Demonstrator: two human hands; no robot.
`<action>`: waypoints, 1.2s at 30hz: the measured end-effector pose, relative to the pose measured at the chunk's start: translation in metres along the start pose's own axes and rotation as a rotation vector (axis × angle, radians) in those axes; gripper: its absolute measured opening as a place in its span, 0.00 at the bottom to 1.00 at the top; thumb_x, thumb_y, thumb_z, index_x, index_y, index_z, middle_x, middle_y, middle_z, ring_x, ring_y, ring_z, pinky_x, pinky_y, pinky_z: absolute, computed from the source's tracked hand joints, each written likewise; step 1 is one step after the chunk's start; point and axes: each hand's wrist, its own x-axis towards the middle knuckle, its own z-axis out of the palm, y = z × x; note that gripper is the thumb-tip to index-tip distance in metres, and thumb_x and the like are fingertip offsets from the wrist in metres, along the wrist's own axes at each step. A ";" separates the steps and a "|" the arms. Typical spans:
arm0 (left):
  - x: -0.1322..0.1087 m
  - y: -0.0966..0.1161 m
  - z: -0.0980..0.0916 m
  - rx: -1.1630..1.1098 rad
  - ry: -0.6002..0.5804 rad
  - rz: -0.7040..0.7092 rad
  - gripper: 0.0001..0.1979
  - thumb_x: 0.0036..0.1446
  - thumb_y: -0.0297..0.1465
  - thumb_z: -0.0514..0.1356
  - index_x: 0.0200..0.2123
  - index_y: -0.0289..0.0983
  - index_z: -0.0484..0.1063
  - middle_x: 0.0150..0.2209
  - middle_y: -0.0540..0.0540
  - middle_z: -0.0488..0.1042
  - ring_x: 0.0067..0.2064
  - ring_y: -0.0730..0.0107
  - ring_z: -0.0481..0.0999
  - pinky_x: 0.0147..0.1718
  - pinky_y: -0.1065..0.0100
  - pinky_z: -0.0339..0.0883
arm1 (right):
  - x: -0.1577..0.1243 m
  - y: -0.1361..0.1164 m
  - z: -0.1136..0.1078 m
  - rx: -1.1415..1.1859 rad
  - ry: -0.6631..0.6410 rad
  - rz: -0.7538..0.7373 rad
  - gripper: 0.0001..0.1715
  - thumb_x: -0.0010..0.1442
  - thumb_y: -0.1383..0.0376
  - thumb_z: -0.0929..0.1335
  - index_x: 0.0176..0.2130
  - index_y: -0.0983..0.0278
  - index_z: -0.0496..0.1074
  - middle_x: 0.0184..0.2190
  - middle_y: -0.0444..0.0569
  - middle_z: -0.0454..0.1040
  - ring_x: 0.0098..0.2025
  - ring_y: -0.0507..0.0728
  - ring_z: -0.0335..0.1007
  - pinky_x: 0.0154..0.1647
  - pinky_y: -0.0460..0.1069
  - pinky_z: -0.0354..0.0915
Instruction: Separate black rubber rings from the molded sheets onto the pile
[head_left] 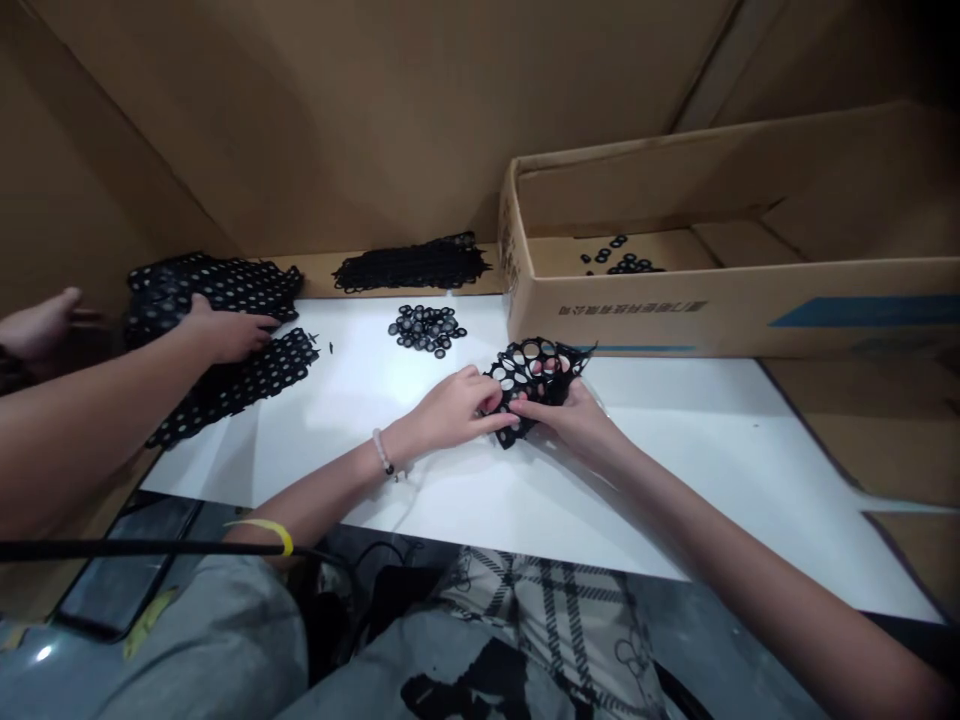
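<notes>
From above, a person's 2 bare hands meet over a white table [675, 450]. The left hand [454, 408] pinches the near edge of a black rubber sheet [536, 368] full of round holes, and the right hand [576, 418] grips it from beneath. The sheet lies between both hands, its long axis rising from near left to far right, towards a cardboard box [675, 305]. A pile of black rings [427, 328] lies just beyond the left hand. At far left, a co-worker's hand [225, 335] rests on a stack of sheets [210, 285].

Matt black, seemingly rubber sheet [536, 372]; smooth white table [675, 450]; matt brown cardboard box [720, 300].
</notes>
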 end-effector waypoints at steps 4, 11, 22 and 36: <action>0.000 -0.003 -0.006 -0.095 -0.029 -0.009 0.18 0.65 0.44 0.52 0.27 0.39 0.61 0.28 0.48 0.66 0.38 0.64 0.65 0.34 0.66 0.60 | -0.003 0.000 0.001 0.031 -0.010 0.016 0.32 0.34 0.68 0.80 0.37 0.55 0.65 0.29 0.39 0.69 0.32 0.54 0.69 0.41 0.52 0.70; 0.003 -0.006 -0.005 -0.016 -0.111 -0.018 0.11 0.62 0.32 0.53 0.27 0.38 0.65 0.27 0.47 0.67 0.36 0.63 0.66 0.35 0.64 0.60 | 0.005 0.010 0.002 0.099 -0.043 -0.122 0.37 0.29 0.70 0.80 0.37 0.59 0.62 0.31 0.36 0.68 0.29 0.48 0.66 0.40 0.49 0.68; 0.002 -0.003 0.001 -0.156 -0.023 -0.104 0.20 0.60 0.46 0.57 0.24 0.37 0.66 0.26 0.48 0.69 0.32 0.66 0.68 0.32 0.66 0.60 | 0.000 0.002 0.000 0.110 -0.144 -0.053 0.36 0.33 0.68 0.79 0.38 0.58 0.60 0.26 0.34 0.67 0.31 0.49 0.67 0.42 0.49 0.67; 0.008 -0.053 -0.026 -0.168 0.362 -0.353 0.14 0.60 0.33 0.48 0.26 0.37 0.68 0.26 0.48 0.66 0.34 0.64 0.66 0.36 0.63 0.61 | 0.004 -0.008 -0.006 0.142 0.098 -0.216 0.34 0.33 0.71 0.77 0.37 0.57 0.60 0.33 0.37 0.64 0.32 0.48 0.64 0.45 0.50 0.66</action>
